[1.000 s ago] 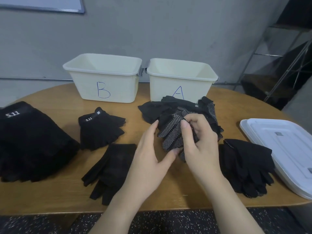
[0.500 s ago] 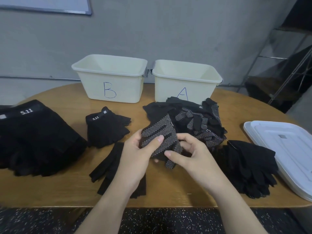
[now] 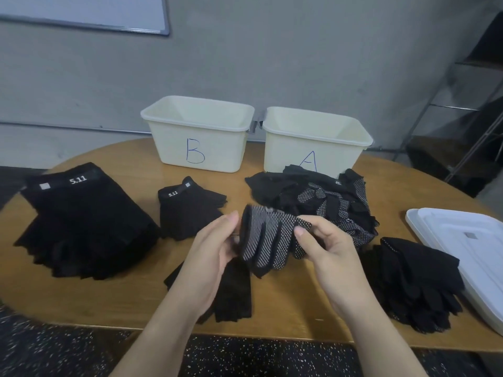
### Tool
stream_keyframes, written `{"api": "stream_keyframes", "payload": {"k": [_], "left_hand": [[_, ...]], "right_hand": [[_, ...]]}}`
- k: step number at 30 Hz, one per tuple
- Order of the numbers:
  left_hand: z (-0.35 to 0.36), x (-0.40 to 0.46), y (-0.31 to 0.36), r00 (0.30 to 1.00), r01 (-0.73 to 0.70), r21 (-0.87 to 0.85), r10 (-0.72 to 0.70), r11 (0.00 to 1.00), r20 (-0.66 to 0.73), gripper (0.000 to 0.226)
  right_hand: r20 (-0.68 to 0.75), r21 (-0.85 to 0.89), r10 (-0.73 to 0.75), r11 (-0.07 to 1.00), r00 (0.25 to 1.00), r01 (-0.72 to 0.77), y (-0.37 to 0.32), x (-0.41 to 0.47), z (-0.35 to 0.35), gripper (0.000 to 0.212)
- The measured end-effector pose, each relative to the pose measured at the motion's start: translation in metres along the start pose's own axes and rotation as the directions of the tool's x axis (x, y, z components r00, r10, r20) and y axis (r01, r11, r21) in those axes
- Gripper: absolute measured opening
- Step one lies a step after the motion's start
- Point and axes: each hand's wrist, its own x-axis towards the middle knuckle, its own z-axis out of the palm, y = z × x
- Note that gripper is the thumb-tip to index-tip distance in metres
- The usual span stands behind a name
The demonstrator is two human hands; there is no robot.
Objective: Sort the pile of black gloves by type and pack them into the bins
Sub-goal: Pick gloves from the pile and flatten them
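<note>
Dotted glove (image 3: 268,242) held above desk (image 3: 288,306), both hands engaged.
Left hand (image 3: 209,257) gripping cuff end, fingers curled round it; right hand (image 3: 324,251) pinching other end between thumb and fingers. Beneath: plain glove (image 3: 234,292) flat on desk. Beyond: unsorted pile (image 3: 324,202), 5.11 glove (image 3: 187,210), large stack (image 3: 81,221) at left. Farthest: bin B (image 3: 198,134) and bin A (image 3: 313,142), side by side.

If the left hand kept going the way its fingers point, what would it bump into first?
The left hand points up and right, so it already meets the dotted glove it holds. Beyond that probably comes the unsorted glove pile, though depth is unclear.
</note>
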Motion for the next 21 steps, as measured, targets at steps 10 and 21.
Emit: {"api": "stream_keyframes", "payload": {"k": [10, 21], "left_hand": [[0.001, 0.004, -0.009, 0.941, 0.312, 0.183, -0.330, 0.932, 0.077, 0.067], [0.013, 0.002, -0.012, 0.907, 0.365, 0.187, -0.394, 0.912, 0.149, 0.072]], "right_hand": [[0.022, 0.004, -0.061, 0.998, 0.998, 0.061, 0.000, -0.002, -0.004, 0.026], [0.042, 0.116, -0.100, 0.989, 0.994, 0.095, 0.002, -0.007, -0.013, 0.038]]}}
